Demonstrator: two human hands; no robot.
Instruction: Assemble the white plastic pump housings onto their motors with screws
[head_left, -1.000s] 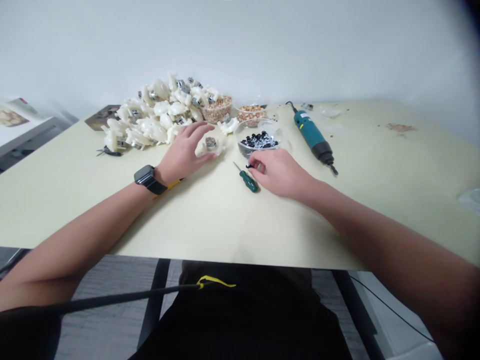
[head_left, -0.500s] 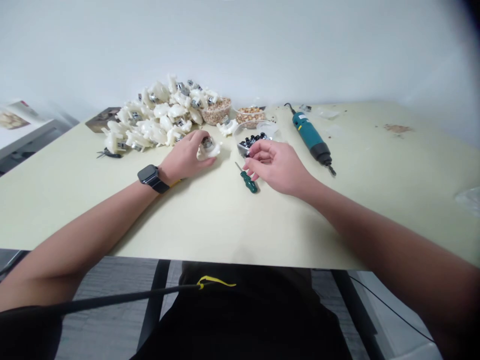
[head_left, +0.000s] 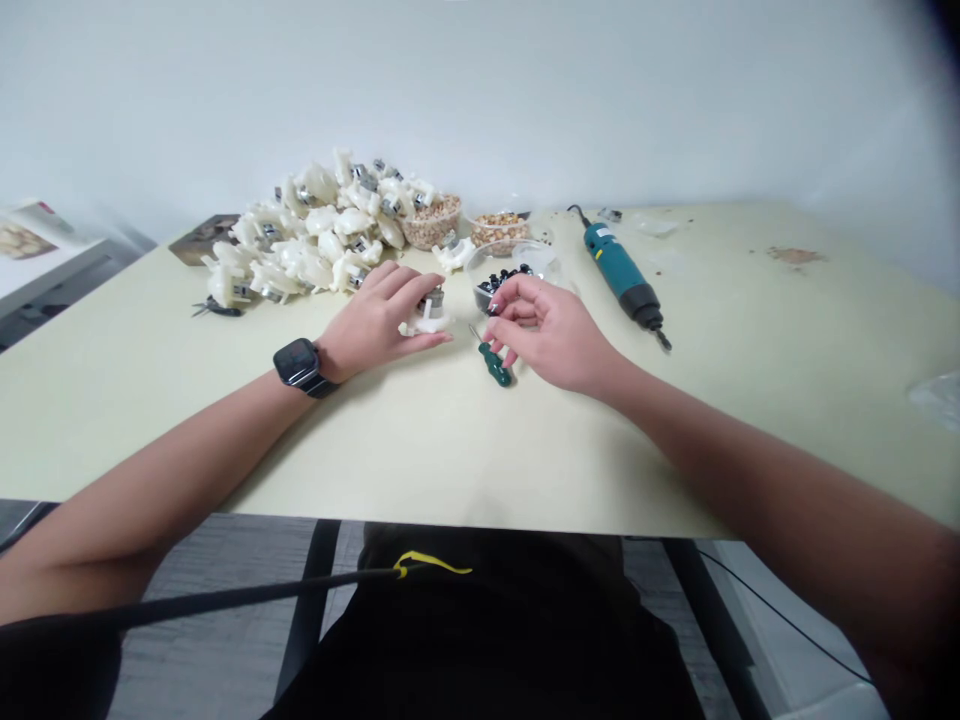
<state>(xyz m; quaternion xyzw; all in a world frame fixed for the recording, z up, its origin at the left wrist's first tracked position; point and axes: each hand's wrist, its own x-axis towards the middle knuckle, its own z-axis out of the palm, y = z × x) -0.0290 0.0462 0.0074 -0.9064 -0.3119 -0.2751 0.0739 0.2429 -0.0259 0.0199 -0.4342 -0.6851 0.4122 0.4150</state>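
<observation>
My left hand (head_left: 384,318) is closed around a white plastic part (head_left: 430,324) with a metal piece set in it, between thumb and fingers just above the table. To the right, my right hand (head_left: 551,330) pinches a small dark shiny piece (head_left: 493,309) at its fingertips, resembling those in the bowl; its exact kind is too small to make out. Just behind that hand stands a clear plastic bowl (head_left: 474,268) with small black pieces (head_left: 504,278). A green-handled screwdriver (head_left: 496,366) lies on the table, partly under my right fingers.
A heap of similar white plastic parts (head_left: 300,245) covers the back left, with black pliers (head_left: 217,309) at its front. Two tubs of small brownish pieces (head_left: 431,232) (head_left: 499,236) stand behind. A teal power tool (head_left: 621,275) lies at right, near brown crumbs (head_left: 796,256).
My left hand has shifted slightly right with the white plastic part, which has been turned. My right hand stays nearly in place, and the dark piece at its fingertips shows more clearly.
</observation>
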